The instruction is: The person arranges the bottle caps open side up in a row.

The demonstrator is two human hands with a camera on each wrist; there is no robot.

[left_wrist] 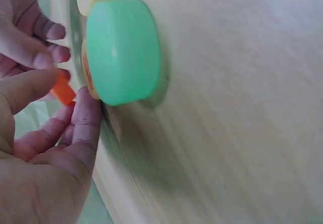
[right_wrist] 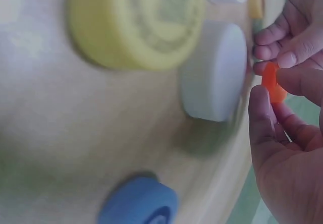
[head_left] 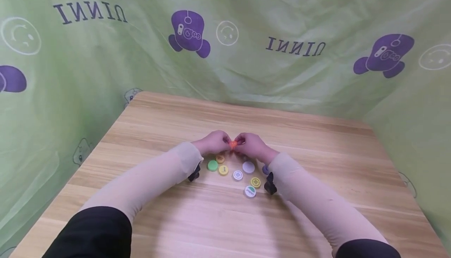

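Observation:
My left hand point(head_left: 215, 142) and right hand point(head_left: 255, 147) meet over the middle of the table. Between their fingertips is a small orange cap point(head_left: 233, 145), pinched by both. In the left wrist view, part of the orange cap point(left_wrist: 63, 90) shows between thumb and fingers; the right wrist view shows its curved wall point(right_wrist: 273, 84). Close to my left hand lie a green cap point(head_left: 212, 165), a light-orange cap point(head_left: 220, 158) and a yellow cap point(head_left: 223, 170). By my right hand are a plain white cap point(head_left: 248, 167) and a blue cap point(head_left: 266, 170), partly hidden by the wrist.
Nearer my body lie a white cap with a blue pattern point(head_left: 238, 175), a patterned yellow cap point(head_left: 255, 182) and a white-and-green cap point(head_left: 250, 191). All rest on a wood-grain table point(head_left: 218, 226). A green printed curtain point(head_left: 246, 78) hangs behind and at the sides.

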